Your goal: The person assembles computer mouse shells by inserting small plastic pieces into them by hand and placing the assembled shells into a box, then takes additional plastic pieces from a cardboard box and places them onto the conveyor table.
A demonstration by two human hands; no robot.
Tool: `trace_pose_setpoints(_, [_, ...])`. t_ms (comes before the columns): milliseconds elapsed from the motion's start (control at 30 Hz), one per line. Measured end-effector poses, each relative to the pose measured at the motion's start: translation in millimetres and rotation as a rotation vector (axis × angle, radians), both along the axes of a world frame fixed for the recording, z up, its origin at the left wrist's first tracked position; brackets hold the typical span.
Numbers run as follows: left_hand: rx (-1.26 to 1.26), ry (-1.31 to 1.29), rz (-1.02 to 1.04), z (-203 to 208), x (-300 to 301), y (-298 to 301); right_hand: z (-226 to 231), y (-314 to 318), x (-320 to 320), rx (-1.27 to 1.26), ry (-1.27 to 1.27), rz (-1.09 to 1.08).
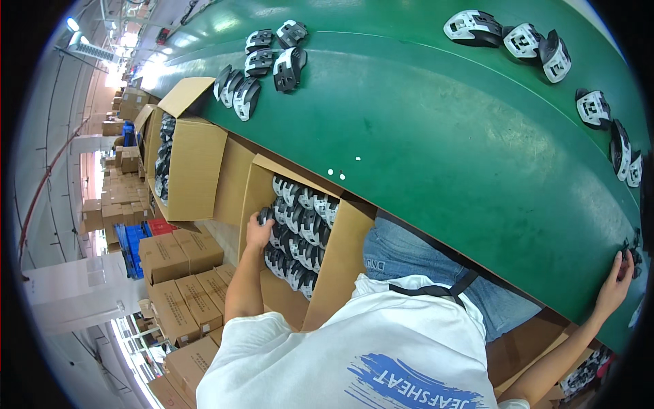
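Head view has the left hand (258,235) curled round a black part (266,215) at the left side of the open carton (257,187), so I'd nest it square with the packed rows (310,226) (right hand (612,290) touches dark pieces (635,259) on the green table (422,150), can't tell if gripped).

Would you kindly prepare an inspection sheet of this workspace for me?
Surface: long, glossy green worktop, faintly marked.
Job's things: curved white-and-black plastic parts in groups on the worktop; more in rows inside an open brown cardboard box.
Clutter: small white specks near the worktop's edge.
Hands: left hand at a dark part in the box; right hand at dark pieces by the far right; grips unclear.
Cables: nothing seen for certain.
Surroundings: stacked brown cardboard cartons, blue plastic crates.
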State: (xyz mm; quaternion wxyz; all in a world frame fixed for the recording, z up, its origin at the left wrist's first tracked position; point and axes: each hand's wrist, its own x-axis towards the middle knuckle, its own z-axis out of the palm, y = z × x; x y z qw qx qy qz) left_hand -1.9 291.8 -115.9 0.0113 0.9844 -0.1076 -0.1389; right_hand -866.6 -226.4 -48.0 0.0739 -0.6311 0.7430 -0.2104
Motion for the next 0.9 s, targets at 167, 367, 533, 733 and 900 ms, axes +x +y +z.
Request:
trace_pose_setpoints(167, [0.105,-0.003,-0.081,-20.1,15.1,-20.0,-6.7,8.8,1.7,-0.119,-0.091,0.031])
trace_pose_setpoints(367, [0.105,0.012,-0.163,-46.4,13.5,-53.4,13.6,36.5,39.1,-0.224,-0.155,0.052])
trace_pose_setpoints(533, [-0.438,-0.232,-0.190,-26.3,36.1,-76.5,24.4,56.5,58.8,-0.445,0.037,0.172])
trace_pose_setpoints(733, [-1.147,-0.433,-0.002,78.1,57.5,-118.5,23.1,76.7,93.2,-0.254,-0.393,0.168])
trace_pose_setpoints(900, [-1.270,-0.046,-0.560,128.9,-85.4,-360.7,52.0,76.9,134.1,-0.209,-0.205,0.371])
